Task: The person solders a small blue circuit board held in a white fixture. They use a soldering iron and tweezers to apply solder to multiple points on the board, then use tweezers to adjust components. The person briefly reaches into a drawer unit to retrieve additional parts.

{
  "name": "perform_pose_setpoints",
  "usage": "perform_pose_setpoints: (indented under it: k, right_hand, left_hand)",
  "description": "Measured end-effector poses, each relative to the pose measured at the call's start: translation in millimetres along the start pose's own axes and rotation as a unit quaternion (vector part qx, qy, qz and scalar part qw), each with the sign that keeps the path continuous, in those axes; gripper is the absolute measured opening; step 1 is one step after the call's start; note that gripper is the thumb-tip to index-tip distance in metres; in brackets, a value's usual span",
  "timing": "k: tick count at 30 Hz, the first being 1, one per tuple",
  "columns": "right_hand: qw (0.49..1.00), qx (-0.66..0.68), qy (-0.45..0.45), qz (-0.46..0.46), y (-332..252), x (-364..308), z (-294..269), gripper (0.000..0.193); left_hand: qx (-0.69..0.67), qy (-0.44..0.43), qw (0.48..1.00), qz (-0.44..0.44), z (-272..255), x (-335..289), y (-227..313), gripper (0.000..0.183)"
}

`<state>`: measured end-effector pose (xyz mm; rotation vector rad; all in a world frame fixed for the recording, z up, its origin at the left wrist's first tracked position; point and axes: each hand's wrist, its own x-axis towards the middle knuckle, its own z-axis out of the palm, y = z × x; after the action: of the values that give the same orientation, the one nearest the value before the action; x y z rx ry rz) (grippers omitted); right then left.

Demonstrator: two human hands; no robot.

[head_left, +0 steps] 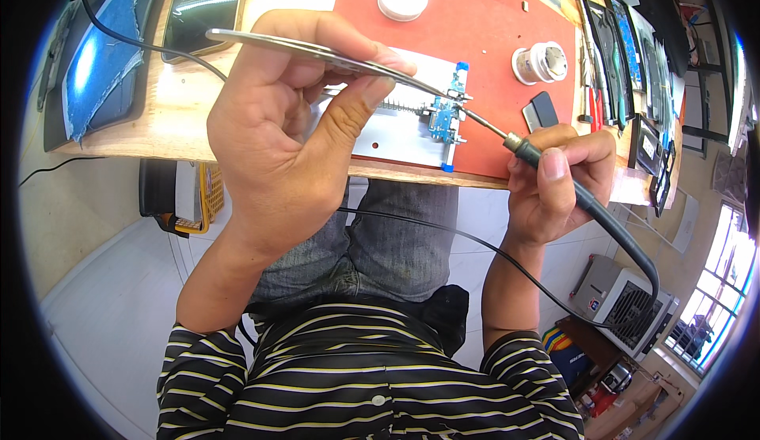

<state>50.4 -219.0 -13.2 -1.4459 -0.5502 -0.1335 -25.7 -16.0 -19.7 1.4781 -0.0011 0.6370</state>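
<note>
My left hand (273, 135) pinches a pair of thin metal tweezers (309, 49) between thumb and fingers, points toward the right. In my right hand (558, 186) is a soldering iron (534, 155) with a dark handle and cable, its slim metal tip aimed left. Both tips meet or nearly meet over a small blue circuit board (441, 120); whether they touch it I cannot tell. Blue-ended clamps grip the board on a pale metal holder plate (396, 143) with a spring rod, partly behind my left hand.
An orange-red mat (491, 24) covers much of the wooden bench. On it are a white round lid (402, 0), a wire spool (539, 63) and a small dark block (541, 111). Hand tools and phone parts (613, 60) line the right side. A blue cloth (103, 60) lies left.
</note>
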Motion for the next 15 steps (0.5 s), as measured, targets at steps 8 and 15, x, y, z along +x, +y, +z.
perform_pose_setpoints:
  k: [8, 15]
  right_hand:
    - [1.000, 0.002, 0.000, 0.001, -0.5, -0.2, -0.9, 0.019]
    - [1.000, 0.002, 0.002, -0.002, 0.0, -0.3, -1.3, 0.019]
  left_hand:
    - [0.000, -0.006, 1.000, 0.000, 0.2, 0.4, 0.5, 0.027]
    - [-0.001, -0.013, 1.000, -0.001, -0.3, 1.1, 0.9, 0.027]
